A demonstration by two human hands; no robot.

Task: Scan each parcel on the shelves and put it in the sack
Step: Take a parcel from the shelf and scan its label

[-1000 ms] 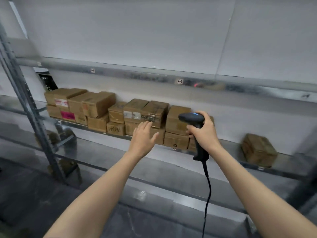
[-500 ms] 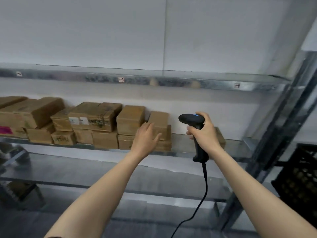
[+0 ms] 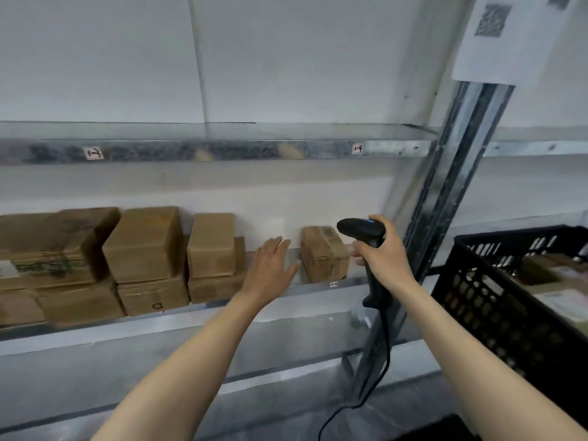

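Head: parcel [image 3: 324, 254] apparently just beside left hand [image 3: 270, 268].

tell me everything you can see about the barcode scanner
The scanner is black, pistol-shaped and looks like plastic, with a small blue mark on top of its head. It is held upright, its head pointing left toward a lone brown parcel on the shelf. The right hand grips its handle, whose foot shows below the hand. A black cable hangs from the foot and curves down out of the picture.
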